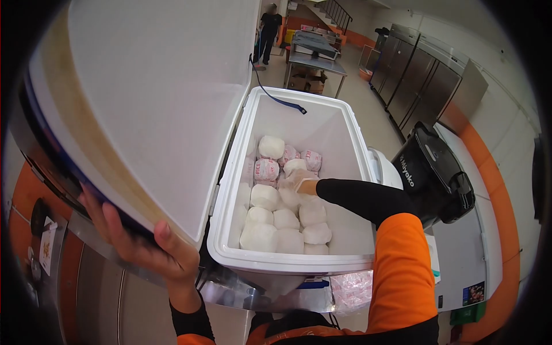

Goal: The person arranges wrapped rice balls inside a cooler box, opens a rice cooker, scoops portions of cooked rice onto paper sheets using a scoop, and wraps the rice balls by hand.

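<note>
Smooth white plastic freezer walls [349, 226]; brushed metal cabinets [424, 80]; crinkled paper-like wraps [266, 170]

The box [355, 123] was white, and the lid [155, 103] at ten o'clock had a whitish inner face, a tan band and a dark blue edge. The strap [280, 102] toward twelve o'clock was dark blue. Many bundles [264, 196] were plain off-white; others bore pink-red lettering on white. At five o'clock, the wrappers [352, 291] had a pink-and-white print. The sleeve [403, 261] at four o'clock was bright orange, with a black cuff [362, 198]. At three o'clock, the cooker [428, 167] was black with white lettering. The cabinets [425, 83] at two o'clock were silvery grey.
</note>
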### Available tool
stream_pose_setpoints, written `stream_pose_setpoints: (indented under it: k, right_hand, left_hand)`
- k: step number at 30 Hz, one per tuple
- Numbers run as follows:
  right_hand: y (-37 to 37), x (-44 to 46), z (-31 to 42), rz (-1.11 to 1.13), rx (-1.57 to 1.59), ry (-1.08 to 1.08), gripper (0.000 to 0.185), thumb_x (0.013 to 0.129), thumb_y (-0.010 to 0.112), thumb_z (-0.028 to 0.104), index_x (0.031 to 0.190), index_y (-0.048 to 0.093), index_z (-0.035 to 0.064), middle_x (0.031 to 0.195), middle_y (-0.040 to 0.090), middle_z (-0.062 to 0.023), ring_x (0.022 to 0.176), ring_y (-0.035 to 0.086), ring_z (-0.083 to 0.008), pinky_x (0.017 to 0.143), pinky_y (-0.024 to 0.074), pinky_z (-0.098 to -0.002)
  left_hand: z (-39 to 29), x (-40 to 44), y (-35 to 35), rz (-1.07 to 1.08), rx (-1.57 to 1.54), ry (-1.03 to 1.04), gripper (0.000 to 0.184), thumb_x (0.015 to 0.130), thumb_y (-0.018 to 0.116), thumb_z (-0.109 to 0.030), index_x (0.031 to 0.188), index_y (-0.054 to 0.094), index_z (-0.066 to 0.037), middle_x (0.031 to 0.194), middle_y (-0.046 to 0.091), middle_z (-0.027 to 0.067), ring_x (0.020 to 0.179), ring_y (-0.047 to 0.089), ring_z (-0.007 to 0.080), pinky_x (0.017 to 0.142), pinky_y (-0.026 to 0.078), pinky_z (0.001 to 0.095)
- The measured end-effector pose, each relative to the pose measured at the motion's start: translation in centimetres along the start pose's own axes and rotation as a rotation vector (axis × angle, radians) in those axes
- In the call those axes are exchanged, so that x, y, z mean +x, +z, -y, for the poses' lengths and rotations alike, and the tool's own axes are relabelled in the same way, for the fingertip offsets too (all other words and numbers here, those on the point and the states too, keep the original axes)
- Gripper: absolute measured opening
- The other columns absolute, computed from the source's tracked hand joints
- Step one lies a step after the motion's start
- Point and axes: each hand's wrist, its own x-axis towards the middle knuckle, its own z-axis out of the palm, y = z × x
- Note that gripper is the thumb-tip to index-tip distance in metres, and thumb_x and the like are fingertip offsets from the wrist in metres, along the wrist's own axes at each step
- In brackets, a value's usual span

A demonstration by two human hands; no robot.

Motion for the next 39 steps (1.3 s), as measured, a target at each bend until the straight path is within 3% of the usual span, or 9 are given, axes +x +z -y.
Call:
stream_pose_setpoints:
  k: [5, 18, 21, 25, 27, 32, 34, 36, 39]
  right_hand:
    - [1.1, -0.7, 1.2, 0.338, 0.274, 0.214, 0.043, 0.081, 0.053, 0.044, 0.098, 0.068, 0.0072, 0.106, 0.065, -0.0170, 0.098, 0.061, -0.0311, 0.083, 0.0468, -0.0403]
    - [1.0, 0.7, 1.3, 0.396, 0.195, 0.191, 0.040, 0.089, 0.041, 0.033, 0.106, 0.068, 0.0090, 0.114, 0.064, -0.0146, 0.110, 0.059, -0.0274, 0.091, 0.0446, -0.0410]
    - [-13.6, -1.7, 4.1, 0.247, -0.026, 0.177, 0.032, 0.083, 0.052, 0.029, 0.102, 0.066, 0.0080, 0.097, 0.067, -0.0150, 0.085, 0.063, -0.0346, 0.072, 0.0505, -0.0386]
    - [-26.1, -15.6, 5.5, -0.179, 0.605, 0.005, 0.028, 0.090, 0.051, 0.028, 0.098, 0.062, 0.0037, 0.081, 0.065, -0.0102, 0.072, 0.063, -0.0208, 0.063, 0.0486, -0.0346]
    - [-27.0, -24.8, 6.2, -0.184, 1.092, 0.203, 0.036, 0.090, 0.051, 0.034, 0.099, 0.064, 0.0015, 0.082, 0.065, -0.0182, 0.081, 0.064, -0.0296, 0.074, 0.0496, -0.0397]
    - [-15.4, -42.4, 6.7, -0.675, 1.324, 0.715, 0.032, 0.090, 0.055, 0.033, 0.092, 0.064, 0.0022, 0.077, 0.065, -0.0082, 0.071, 0.062, -0.0156, 0.063, 0.0480, -0.0296]
    - [-3.5, -46.8, 1.0, -0.219, 1.358, 1.529, 0.044, 0.085, 0.060, 0.042, 0.098, 0.066, 0.0001, 0.079, 0.066, -0.0139, 0.077, 0.066, -0.0255, 0.070, 0.0507, -0.0327]
    - [7.5, -50.3, 0.4, 0.097, 0.577, 1.599, 0.058, 0.080, 0.062, 0.052, 0.112, 0.059, 0.0036, 0.081, 0.065, -0.0163, 0.082, 0.065, -0.0386, 0.078, 0.0514, -0.0431]
    - [12.7, -48.9, 4.4, -0.131, 0.492, 1.637, 0.096, 0.067, 0.075, 0.053, 0.138, 0.038, 0.0009, 0.108, 0.063, -0.0244, 0.102, 0.060, -0.0421, 0.089, 0.0480, -0.0402]
  left_hand:
    - [0.6, -0.3, 0.1, -0.019, -0.050, 0.014, 0.054, 0.097, 0.035, -0.024, 0.144, 0.014, -0.007, 0.152, 0.014, 0.0200, 0.140, 0.020, 0.0359, 0.113, 0.026, 0.0482]
    - [0.0, -0.7, 0.7, -0.098, -0.024, -0.075, 0.056, 0.097, 0.034, -0.025, 0.146, 0.011, -0.008, 0.149, 0.020, 0.0205, 0.137, 0.028, 0.0341, 0.110, 0.035, 0.0463]
    - [0.1, -0.8, 0.2, -0.088, 0.035, -0.096, 0.055, 0.098, 0.034, -0.028, 0.145, 0.013, -0.008, 0.149, 0.021, 0.0199, 0.136, 0.031, 0.0329, 0.109, 0.037, 0.0446]
    - [0.0, -0.5, 0.2, -0.121, 0.100, -0.062, 0.051, 0.101, 0.035, -0.026, 0.143, 0.020, -0.002, 0.144, 0.029, 0.0218, 0.132, 0.037, 0.0317, 0.105, 0.040, 0.0417]
    - [0.0, -0.9, 0.2, -0.138, 0.098, -0.093, 0.052, 0.101, 0.037, -0.028, 0.141, 0.024, 0.002, 0.141, 0.033, 0.0228, 0.127, 0.041, 0.0303, 0.102, 0.042, 0.0406]
    - [3.9, -1.6, -0.2, -0.201, -0.071, -0.058, 0.052, 0.100, 0.045, -0.032, 0.130, 0.038, 0.010, 0.124, 0.050, 0.0227, 0.109, 0.054, 0.0247, 0.091, 0.047, 0.0348]
    - [6.4, -2.1, -1.0, -0.153, -0.077, -0.072, 0.047, 0.100, 0.045, -0.030, 0.121, 0.045, 0.012, 0.116, 0.054, 0.0219, 0.102, 0.056, 0.0231, 0.086, 0.049, 0.0327]
    - [5.5, -2.2, -0.9, -0.157, -0.026, -0.116, 0.044, 0.100, 0.046, -0.029, 0.114, 0.050, 0.013, 0.110, 0.057, 0.0215, 0.096, 0.058, 0.0221, 0.081, 0.050, 0.0315]
    - [3.0, -1.9, -0.3, -0.202, 0.040, -0.168, 0.042, 0.100, 0.045, -0.026, 0.110, 0.052, 0.014, 0.108, 0.058, 0.0216, 0.093, 0.058, 0.0218, 0.079, 0.051, 0.0313]
